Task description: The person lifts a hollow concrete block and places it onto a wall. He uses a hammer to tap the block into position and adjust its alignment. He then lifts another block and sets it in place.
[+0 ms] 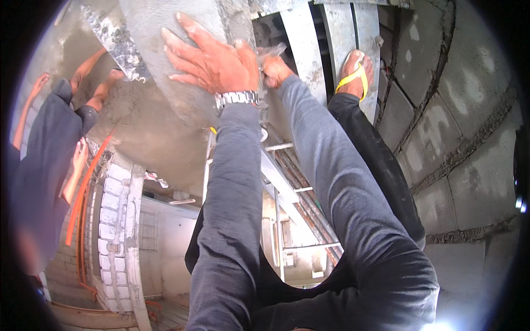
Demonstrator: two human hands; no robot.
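My left hand (212,63) lies with fingers spread on a grey, cement-coated slab (154,27) at the top of the view, a metal watch on its wrist. Just right of it, my right hand (276,70) is closed on a crumpled translucent plastic piece (271,51) at the slab's edge; its fingertips are partly hidden. Beside it are light-grey planks (301,44) with dark gaps between them. My foot in a yellow flip-flop (353,77) rests on the right-hand plank. Below my hands, between my forearms, a metal ladder or frame (281,193) shows.
A co-worker (41,143) in dark clothes is at the left, beside orange strips (85,187). A grey block wall (458,138) rises close on the right. Lower down are a white block wall (110,231) and a drop between my legs.
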